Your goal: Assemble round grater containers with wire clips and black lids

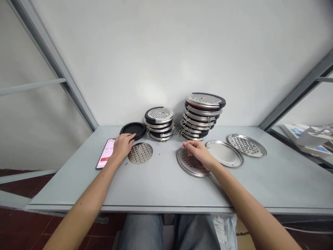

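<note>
Head view: we have our left hand (125, 143) at the near rim of the black dish (134, 130), fingers bent down against it; whether they grip or only rest there, we can't make out. The dish lies at the back left of the table (161, 191), just behind the loose grater plate (141, 153), with the lit phone (103, 158) to the left. Our right hand (197, 150) is over the holed disc (189, 164), fingers curled in, tips drawn together; we can't make out whether they pinch something small. This disc lies flat, partly hidden by the hand. Right of it we see a plain lid (225, 154), then a rimmed grater (247, 145). Behind, near the wall (166, 62), we see a short stack (160, 124) and, right of it, a tall stack (203, 116).
</note>
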The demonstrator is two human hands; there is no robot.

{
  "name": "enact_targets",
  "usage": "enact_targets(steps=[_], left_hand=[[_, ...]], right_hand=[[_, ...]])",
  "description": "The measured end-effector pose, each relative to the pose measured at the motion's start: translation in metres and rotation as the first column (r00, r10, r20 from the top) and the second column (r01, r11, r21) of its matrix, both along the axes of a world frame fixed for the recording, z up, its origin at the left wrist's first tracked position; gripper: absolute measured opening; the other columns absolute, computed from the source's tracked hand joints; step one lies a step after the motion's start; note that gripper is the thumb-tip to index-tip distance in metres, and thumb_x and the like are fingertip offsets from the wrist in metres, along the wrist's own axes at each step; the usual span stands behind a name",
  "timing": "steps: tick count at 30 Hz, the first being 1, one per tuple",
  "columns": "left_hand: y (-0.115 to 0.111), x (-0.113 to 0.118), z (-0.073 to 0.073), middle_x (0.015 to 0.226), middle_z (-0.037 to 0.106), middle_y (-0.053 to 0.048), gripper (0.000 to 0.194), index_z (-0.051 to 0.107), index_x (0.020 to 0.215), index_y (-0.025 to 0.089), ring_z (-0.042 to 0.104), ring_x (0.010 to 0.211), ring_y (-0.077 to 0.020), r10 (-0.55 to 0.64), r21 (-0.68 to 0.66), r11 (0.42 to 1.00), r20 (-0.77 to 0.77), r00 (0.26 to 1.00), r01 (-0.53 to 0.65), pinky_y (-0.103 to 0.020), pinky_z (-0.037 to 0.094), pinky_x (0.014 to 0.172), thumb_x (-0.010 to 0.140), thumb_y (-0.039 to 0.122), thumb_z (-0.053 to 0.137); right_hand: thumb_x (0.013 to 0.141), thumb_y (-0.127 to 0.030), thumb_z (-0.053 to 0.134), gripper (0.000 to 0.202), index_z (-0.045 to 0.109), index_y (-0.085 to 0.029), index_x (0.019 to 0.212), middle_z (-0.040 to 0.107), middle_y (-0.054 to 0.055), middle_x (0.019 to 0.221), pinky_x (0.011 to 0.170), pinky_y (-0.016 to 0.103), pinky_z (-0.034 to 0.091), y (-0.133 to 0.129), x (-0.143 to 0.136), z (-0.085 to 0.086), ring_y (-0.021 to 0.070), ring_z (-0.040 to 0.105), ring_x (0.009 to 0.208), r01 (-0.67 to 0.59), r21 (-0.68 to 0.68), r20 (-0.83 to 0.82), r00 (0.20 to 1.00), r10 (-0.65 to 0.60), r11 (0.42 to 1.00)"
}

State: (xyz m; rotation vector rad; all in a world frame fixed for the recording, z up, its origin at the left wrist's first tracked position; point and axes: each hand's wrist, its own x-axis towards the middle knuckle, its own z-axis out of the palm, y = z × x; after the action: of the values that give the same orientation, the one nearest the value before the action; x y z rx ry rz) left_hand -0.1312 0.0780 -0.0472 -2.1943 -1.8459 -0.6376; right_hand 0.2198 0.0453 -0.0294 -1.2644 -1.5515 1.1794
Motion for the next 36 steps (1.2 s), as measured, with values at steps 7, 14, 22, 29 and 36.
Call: enact_targets(steps=[7, 14, 22, 29, 36], left_hand=[[-0.021, 0.031, 0.024, 0.120, 0.064, -0.010, 0.031, 0.063, 0.117, 0.017, 0.056, 0.115, -0.0244, -0.143, 0.245, 0.967, 0.272, 0.952, 0.075, -0.041, 0.043, 0.103, 0.091, 0.026, 0.047], [-0.058, 0.117, 0.037, 0.098, 0.068, -0.006, 0.020, 0.067, 0.099, 0.020, 0.063, 0.093, -0.0182, -0.622, 0.410, 0.760, 0.235, 0.747, 0.505, -0.033, 0.052, 0.087, 0.088, 0.017, 0.051], [-0.044, 0.157, 0.021, 0.104, 0.067, -0.009, 0.026, 0.064, 0.110, 0.018, 0.063, 0.098, -0.0199, -0.693, 0.336, 0.719, 0.275, 0.667, 0.609, -0.036, 0.052, 0.089, 0.090, 0.015, 0.049], [-0.055, 0.143, 0.011, 0.108, 0.066, -0.008, 0.027, 0.061, 0.116, 0.020, 0.063, 0.100, -0.0214, -0.588, 0.234, 0.809, 0.329, 0.739, 0.540, -0.037, 0.052, 0.088, 0.089, 0.022, 0.055], [-0.048, 0.148, 0.001, 0.092, 0.071, -0.006, 0.012, 0.067, 0.093, 0.020, 0.066, 0.088, -0.0219, -0.522, 0.186, 0.852, 0.356, 0.775, 0.489, -0.037, 0.053, 0.082, 0.088, 0.029, 0.060]], right_hand=[[0.078, -0.059, 0.059, 0.045, 0.067, -0.016, 0.075, 0.039, -0.006, 0.050, 0.054, 0.027, 0.034, 0.003, 0.001, -0.001, 0.0109, 0.039, 0.050, -0.004, 0.005, -0.033, 0.999, 0.004, 1.000], [0.080, -0.049, 0.059, 0.033, 0.068, -0.017, 0.087, 0.054, 0.000, 0.067, 0.064, 0.028, 0.044, 0.005, 0.003, -0.002, 0.0136, 0.051, 0.065, 0.015, 0.063, -0.153, 0.988, -0.006, 0.998], [0.083, -0.043, 0.062, 0.027, 0.074, -0.022, 0.095, 0.070, 0.007, 0.101, 0.097, 0.040, 0.041, 0.007, 0.006, -0.003, 0.0234, 0.060, 0.102, -0.041, 0.309, -0.002, 0.999, 0.044, 0.950], [0.079, -0.044, 0.067, 0.029, 0.076, -0.022, 0.096, 0.073, 0.007, 0.096, 0.080, 0.036, 0.049, 0.001, 0.002, 0.001, 0.0220, 0.064, 0.086, -0.008, 0.217, -0.062, 0.998, 0.022, 0.976], [0.070, -0.043, 0.076, 0.033, 0.076, -0.018, 0.092, 0.073, 0.007, 0.080, 0.070, 0.033, 0.052, -0.001, -0.006, -0.001, 0.0192, 0.065, 0.075, -0.002, 0.096, -0.213, 0.977, 0.023, 0.995]])
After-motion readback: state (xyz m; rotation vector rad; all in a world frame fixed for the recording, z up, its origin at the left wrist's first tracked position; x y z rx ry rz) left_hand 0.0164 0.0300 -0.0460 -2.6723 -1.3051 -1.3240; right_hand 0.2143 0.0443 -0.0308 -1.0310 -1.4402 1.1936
